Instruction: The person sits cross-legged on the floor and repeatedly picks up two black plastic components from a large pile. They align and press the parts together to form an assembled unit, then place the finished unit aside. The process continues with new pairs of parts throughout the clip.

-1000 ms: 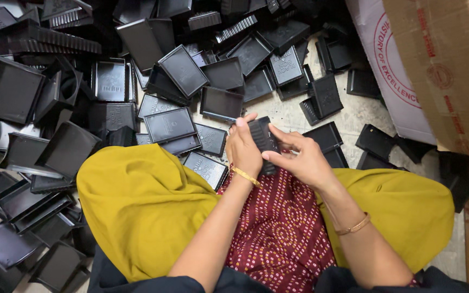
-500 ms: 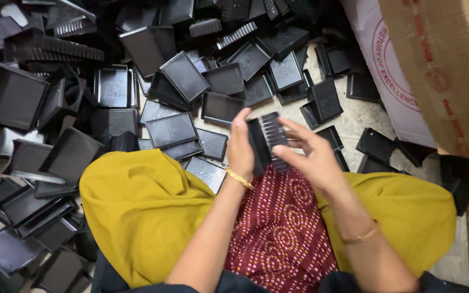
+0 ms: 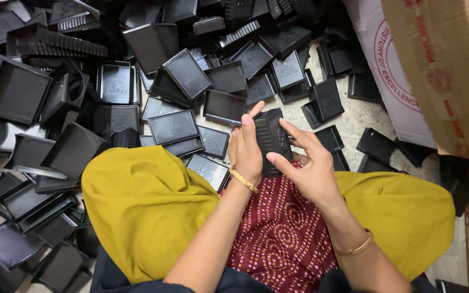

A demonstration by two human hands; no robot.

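Held: small stack of black ribbed plastic trays (image 3: 271,138), over the lap, grasped by left hand (image 3: 245,152) and right hand (image 3: 306,165).
Far and left: heap of loose black plastic trays (image 3: 172,126), too many to count.
Right: 1 brown cardboard box (image 3: 446,70).
Hands: 2.

Glossy black plastic trays (image 3: 172,126), matt brown cardboard box (image 3: 446,76), yellow cloth (image 3: 147,206).

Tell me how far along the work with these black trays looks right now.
Done: nothing sure; nested rows of trays lie at the top left. In hand: the left hand and right hand hold a small stack of black trays above the lap. Left: loose trays cover the floor ahead and to the left, so most seems undone.
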